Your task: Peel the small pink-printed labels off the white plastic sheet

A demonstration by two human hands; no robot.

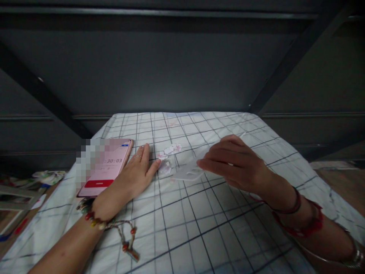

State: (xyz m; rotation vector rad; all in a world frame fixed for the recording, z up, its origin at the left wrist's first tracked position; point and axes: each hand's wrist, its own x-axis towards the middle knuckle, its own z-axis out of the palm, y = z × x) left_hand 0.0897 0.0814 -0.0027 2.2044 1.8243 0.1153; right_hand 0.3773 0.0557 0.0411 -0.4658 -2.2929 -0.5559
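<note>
My left hand (pixel 137 169) lies flat on the checked cloth, fingers stretched out. Its outer edge is by the pink phone (pixel 110 161), and its thumb tip reaches a small clear piece (pixel 164 167) that looks like film. Just beyond that thumb lie small pale-pink printed paper cut-outs (pixel 171 150). Above the cloth, my right hand (pixel 234 161) pinches a translucent white flat piece (pixel 188 173) with rounded corners; its exact kind is unclear. The fingers cover the middle of this piece, and a thin pale end shows past the knuckles.
A white cloth with dark grid lines (pixel 182 220) covers the surface. A dark panel wall (pixel 182 68) stands at its far edge. The phone screen shows a timer and a red bar. On the lower left, a pale frame (pixel 17 201) and clutter sit below the surface.
</note>
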